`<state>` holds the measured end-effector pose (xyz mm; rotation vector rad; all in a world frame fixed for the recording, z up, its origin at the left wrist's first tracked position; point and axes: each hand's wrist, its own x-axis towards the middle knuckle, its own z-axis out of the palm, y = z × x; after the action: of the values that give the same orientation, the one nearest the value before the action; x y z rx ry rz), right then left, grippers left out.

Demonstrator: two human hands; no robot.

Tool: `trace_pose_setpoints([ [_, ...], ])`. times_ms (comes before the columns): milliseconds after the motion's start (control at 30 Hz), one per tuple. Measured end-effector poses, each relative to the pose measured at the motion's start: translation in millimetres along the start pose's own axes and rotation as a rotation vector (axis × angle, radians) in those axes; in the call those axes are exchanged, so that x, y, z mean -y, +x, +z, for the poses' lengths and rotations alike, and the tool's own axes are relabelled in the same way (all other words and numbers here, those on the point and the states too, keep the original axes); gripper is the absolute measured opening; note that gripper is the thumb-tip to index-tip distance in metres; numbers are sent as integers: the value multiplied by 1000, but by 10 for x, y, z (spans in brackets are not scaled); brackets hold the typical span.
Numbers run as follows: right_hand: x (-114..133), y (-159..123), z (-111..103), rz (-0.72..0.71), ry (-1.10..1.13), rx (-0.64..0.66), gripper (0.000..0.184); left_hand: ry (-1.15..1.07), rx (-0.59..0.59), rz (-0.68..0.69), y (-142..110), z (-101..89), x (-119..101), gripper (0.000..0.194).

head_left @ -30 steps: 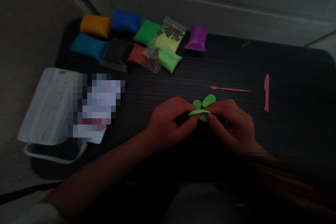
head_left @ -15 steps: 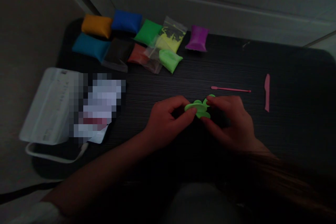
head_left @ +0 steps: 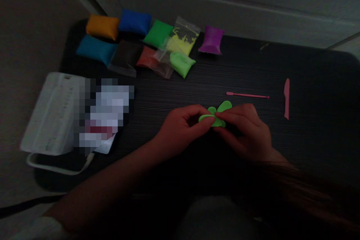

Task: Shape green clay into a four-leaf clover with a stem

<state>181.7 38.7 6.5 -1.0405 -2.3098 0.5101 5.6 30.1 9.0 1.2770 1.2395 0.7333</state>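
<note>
Between my two hands is a light green clay flower (head_left: 224,107) with several flat, rounded petals. My left hand (head_left: 182,125) pinches its left petal between thumb and fingers. The fingers of my right hand (head_left: 247,129) close on the flower near its middle, with the index fingertip on top and the thumb at the lower edge. Part of the clay is hidden behind the fingers. Just beyond the right hand lies a thin pink modelling tool (head_left: 247,95). Farther right is a pink plastic clay knife (head_left: 286,98).
Packs of coloured clay, including an orange pack (head_left: 102,26), a light green pack (head_left: 182,63) and a purple pack (head_left: 212,40), lie along the back of the dark table (head_left: 157,90). At left are a white box-like device (head_left: 53,114) with a cable and a blurred-out phone-like object (head_left: 108,112).
My right fingertips have moved from the upper right petal inward to the flower's middle, so that petal now shows fully. My left hand keeps its pinch, shifted slightly right.
</note>
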Motion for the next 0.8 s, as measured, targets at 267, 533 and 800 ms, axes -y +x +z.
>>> trace_pose_setpoints([
  [267,-17,-16,5,12,-18,-8,26,94,-24,32,1,0,-3,21],
  [533,-147,47,-121,140,-200,-25,32,65,-239,49,48,-82,26,25],
  [800,-46,62,98,136,-256,95,41,-49,-261,69,111,-102,82,25],
])
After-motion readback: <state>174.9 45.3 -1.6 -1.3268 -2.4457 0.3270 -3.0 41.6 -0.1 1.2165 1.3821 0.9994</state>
